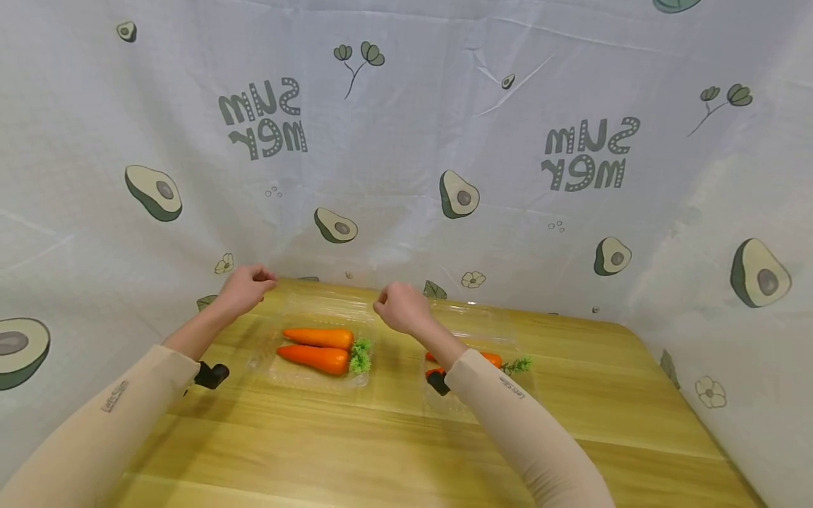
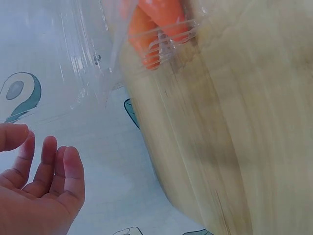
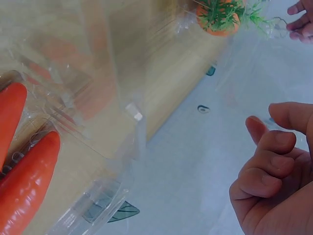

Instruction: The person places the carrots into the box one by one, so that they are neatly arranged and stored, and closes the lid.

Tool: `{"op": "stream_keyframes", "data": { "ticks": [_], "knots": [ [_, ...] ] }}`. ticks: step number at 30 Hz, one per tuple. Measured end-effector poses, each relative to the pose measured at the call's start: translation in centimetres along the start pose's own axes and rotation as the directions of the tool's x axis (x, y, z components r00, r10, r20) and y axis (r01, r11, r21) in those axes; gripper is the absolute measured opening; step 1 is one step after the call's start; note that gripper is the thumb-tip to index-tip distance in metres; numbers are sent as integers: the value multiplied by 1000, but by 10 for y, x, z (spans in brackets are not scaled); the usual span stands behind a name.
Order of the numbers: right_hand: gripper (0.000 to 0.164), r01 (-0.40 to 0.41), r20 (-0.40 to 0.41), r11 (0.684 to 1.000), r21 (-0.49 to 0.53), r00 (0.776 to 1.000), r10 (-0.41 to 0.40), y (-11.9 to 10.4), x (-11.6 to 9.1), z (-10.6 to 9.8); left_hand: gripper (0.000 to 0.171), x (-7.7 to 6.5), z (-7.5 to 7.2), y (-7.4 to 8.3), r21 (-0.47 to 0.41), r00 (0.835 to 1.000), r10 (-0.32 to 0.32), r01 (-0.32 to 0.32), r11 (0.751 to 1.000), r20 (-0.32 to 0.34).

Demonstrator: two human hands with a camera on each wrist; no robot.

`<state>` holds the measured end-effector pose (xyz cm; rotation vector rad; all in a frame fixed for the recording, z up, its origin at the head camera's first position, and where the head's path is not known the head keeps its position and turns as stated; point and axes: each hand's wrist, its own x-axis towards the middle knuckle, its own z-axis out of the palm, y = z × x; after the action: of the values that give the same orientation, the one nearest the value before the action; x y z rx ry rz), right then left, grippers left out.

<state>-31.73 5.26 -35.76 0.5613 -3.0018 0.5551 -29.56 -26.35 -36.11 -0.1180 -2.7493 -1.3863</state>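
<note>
Left hand [image 1: 248, 288]: pinches the clear lid [image 1: 327, 305] at the back left corner, with thumb and first finger together
Right hand [image 1: 403, 308]: pinches the same lid at the back right, with thumb and first finger close and the other fingers curled in
Back carrot [image 1: 320, 338]: lies in the left box [image 1: 286, 375], long way from left to right, thin tip pointing left
Front carrot [image 1: 315, 358]: lies just beside, thin tip also left, fat end a bit nearer
Green tops [image 1: 360, 355]: stick to the fat ends, on the right
Right box [image 1: 440, 404]: sits on the desk [image 1: 286, 437]; holds carrots half hidden behind a sleeve [image 1: 508, 416], leaves pointing right
</note>
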Motion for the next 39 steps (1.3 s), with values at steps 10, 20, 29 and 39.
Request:
{"op": "stream_keyframes", "data": {
  "ticks": [10, 20, 29, 39],
  "knots": [
    [23, 16, 26, 1000, -2, 1000, -16, -4, -11, -2, 24, -14, -1, -4, 38, 999, 24, -22, 999, -35],
    [25, 14, 44, 1000, -7, 999, -14, -3, -19, 0, 24, -32, -3, -7, 81, 998, 49, -46, 996, -40],
    [29, 24, 91, 998, -51, 996, -19, -5, -23, -3, 28, -44, -6, -11, 165, 996, 73, -62, 984, -57],
    [38, 44, 173, 994, -99, 985, -27, -10, -31, -6, 22, -60, -2, -14, 159, 994, 101, -92, 983, -52]
  ]
}}
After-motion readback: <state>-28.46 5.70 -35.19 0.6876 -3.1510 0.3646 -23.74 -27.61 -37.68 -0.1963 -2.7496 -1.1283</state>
